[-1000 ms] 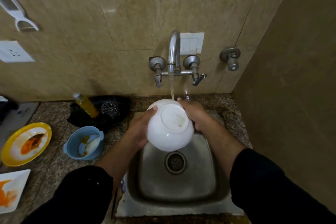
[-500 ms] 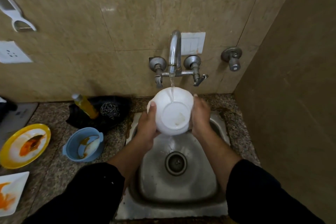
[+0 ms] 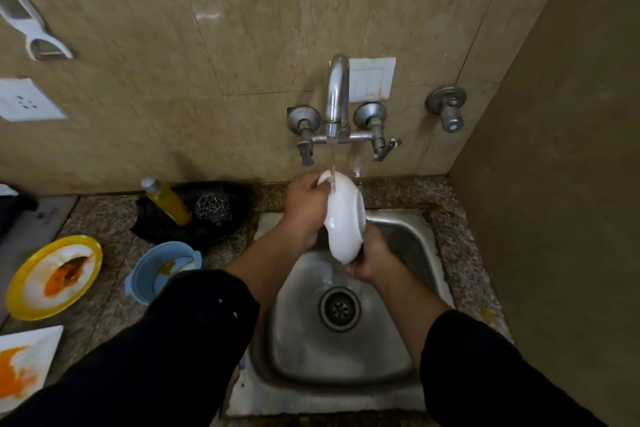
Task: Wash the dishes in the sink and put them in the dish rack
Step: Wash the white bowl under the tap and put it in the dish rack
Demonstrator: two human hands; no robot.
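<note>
A white bowl (image 3: 344,218) is held on its edge under the running tap (image 3: 336,97), above the steel sink (image 3: 408,243). Water falls onto its upper rim and streams off the bottom toward the drain (image 3: 339,308). My left hand (image 3: 304,208) grips the bowl's upper left rim. My right hand (image 3: 372,256) holds the bowl's lower end from the right. The bowl's inside faces left and is hidden.
On the granite counter at the left lie a yellow-rimmed plate (image 3: 52,276) with orange sauce, a blue bowl (image 3: 162,269) with residue, and a white square plate (image 3: 24,360). A yellow soap bottle (image 3: 168,201) and a steel scrubber (image 3: 214,209) sit near the wall.
The bowl has turned from bottom-up to standing on its edge. My left hand rose to its upper rim and my right hand dropped to its lower end.
</note>
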